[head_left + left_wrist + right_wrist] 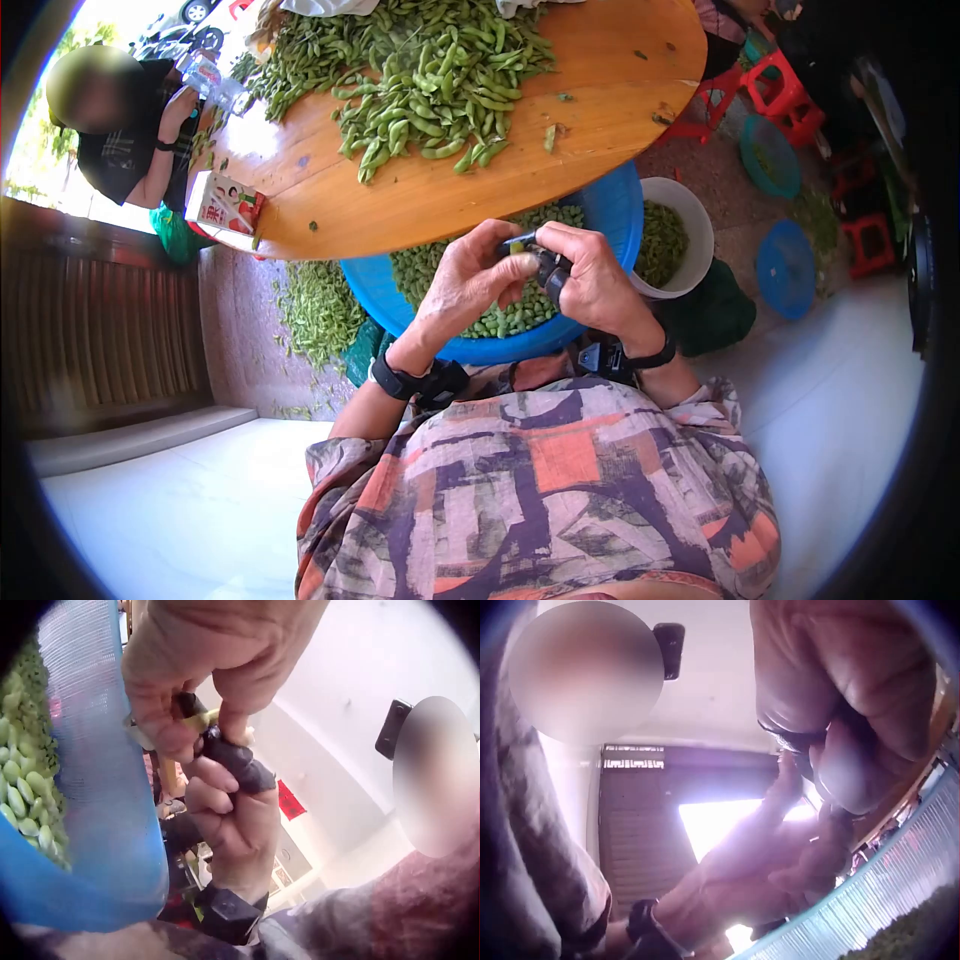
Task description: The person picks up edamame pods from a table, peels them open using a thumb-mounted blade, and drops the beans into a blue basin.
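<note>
Both hands meet above a blue basin (455, 350) of shelled green beans (500, 318). The left hand (468, 283) pinches a green pod (201, 720) between thumb and fingers. Against the same pod lie the fingers of the right hand (590, 278), with black coverings (238, 761) on some of them; its other fingers curl in. In the right wrist view the right hand (855, 697) is close to the camera, its fingertips against those of the left hand (757, 862); the pod is hidden there.
A wooden table (400, 222) bears a heap of pods (440, 90) and a red and white box (225, 205). A white bucket (698, 240) stands right of the basin; pods (318, 310) lie on the floor at left. Another person (125, 150) is at the upper left.
</note>
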### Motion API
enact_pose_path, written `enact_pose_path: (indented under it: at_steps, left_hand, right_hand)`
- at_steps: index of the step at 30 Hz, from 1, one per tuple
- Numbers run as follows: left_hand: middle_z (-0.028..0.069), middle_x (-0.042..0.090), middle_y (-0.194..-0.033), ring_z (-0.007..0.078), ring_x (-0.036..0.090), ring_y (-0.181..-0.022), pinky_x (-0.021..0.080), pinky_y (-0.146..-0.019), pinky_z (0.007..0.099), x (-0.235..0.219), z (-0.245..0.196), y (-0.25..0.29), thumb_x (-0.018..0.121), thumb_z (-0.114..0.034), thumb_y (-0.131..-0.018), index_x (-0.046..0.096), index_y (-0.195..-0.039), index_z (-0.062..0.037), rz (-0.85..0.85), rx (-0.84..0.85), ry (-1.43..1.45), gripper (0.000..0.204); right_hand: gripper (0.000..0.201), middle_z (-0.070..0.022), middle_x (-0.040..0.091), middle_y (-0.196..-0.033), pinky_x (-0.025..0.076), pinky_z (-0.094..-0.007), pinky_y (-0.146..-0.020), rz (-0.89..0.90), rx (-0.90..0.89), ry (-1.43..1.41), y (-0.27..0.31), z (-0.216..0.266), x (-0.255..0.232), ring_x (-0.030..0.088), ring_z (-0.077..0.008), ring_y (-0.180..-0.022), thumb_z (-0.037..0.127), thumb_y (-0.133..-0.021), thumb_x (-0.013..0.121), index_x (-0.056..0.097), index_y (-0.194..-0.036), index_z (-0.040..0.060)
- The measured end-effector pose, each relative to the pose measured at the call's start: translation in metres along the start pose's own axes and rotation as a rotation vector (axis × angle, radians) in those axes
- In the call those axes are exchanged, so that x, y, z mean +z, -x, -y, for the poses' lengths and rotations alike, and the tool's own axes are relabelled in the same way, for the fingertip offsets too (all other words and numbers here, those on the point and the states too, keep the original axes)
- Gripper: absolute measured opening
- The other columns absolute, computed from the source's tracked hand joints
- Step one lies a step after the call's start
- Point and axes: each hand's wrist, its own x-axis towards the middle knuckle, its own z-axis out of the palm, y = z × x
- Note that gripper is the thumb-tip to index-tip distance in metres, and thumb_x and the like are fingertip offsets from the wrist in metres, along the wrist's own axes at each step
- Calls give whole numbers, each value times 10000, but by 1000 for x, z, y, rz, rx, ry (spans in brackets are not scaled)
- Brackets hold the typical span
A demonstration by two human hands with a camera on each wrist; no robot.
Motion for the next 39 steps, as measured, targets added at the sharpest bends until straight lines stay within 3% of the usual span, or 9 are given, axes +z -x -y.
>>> enact_pose_path:
  at_steps: [10, 15, 18, 23, 25, 26, 34, 37, 39]
  left_hand:
    - [95, 669, -695, 169, 642, -580, 513, -564, 295, -10, -10, 4, 451, -135, -993, 503, -1218, 30, 165, 220, -848, 284]
    - [97, 675, -737, 161, 627, -627, 505, -598, 299, -19, -11, 7, 424, -156, -995, 416, -1346, 24, 274, -140, -440, 395]
    - [103, 656, -803, 153, 593, -656, 491, -628, 293, -15, 11, 8, 433, -156, -991, 404, -1367, 29, 158, -228, 206, 420]
    - [116, 592, -867, 217, 550, -674, 446, -615, 350, -13, 30, 3, 537, -106, -918, 472, -1248, 50, 119, -197, 375, 371]
    - [165, 594, -933, 199, 555, -672, 470, -604, 325, -8, 39, 2, 540, 3, -828, 503, -1094, 74, -53, 555, -818, 278]
    - [242, 602, -988, 321, 582, -710, 476, -618, 368, -7, 45, -1, 579, 88, -681, 488, -931, 68, -187, 712, -1019, 266]
    - [253, 605, -1027, 404, 575, -832, 487, -688, 403, -1, 58, -7, 568, 141, -620, 500, -892, 67, -201, 443, -923, 290]
    - [196, 617, -975, 334, 598, -830, 486, -684, 370, 6, 61, -12, 539, 83, -752, 536, -926, 36, -189, 329, -387, 181]
    - [44, 592, -909, 147, 583, -817, 506, -756, 345, 17, 38, -8, 452, -58, -926, 561, -923, -32, -209, -113, 654, 111]
  right_hand:
    - [159, -188, 570, -775, 450, -358, -643, 46, -26, 107, 4, -5, -6, 588, -330, -715, -69, -677, 541, 587, -828, -50]
    - [163, -200, 534, -745, 437, -397, -636, 79, 64, -17, 7, -12, -2, 562, -375, -712, -69, -664, 519, 565, -819, -53]
    - [163, -201, 508, -760, 439, -426, -635, -48, -43, 164, 8, -12, 10, 550, -399, -732, -72, -665, 542, 544, -825, -47]
    - [297, -201, 490, -881, 465, -471, -662, -131, -63, 316, 15, -16, 37, 555, -426, -788, -95, -634, 608, 522, -910, -27]
    - [353, -209, 480, -945, 481, -472, -691, -129, -50, 357, 13, -16, 41, 562, -429, -812, -101, -626, 620, 506, -951, -25]
    - [353, -209, 480, -945, 481, -472, -691, -128, -55, 357, 12, -17, 43, 562, -429, -812, -101, -626, 620, 506, -951, -25]
    - [337, -203, 486, -894, 473, -460, -666, -260, -117, 364, 7, -30, 41, 551, -426, -790, -100, -624, 582, 533, -947, -21]
    - [312, -195, 493, -846, 459, -450, -643, -314, -103, 338, 8, -29, 36, 539, -414, -756, -88, -636, 569, 557, -941, -25]
    - [315, -193, 494, -842, 458, -445, -642, -307, -101, 306, 9, -26, 33, 540, -406, -756, -87, -642, 566, 563, -951, -28]
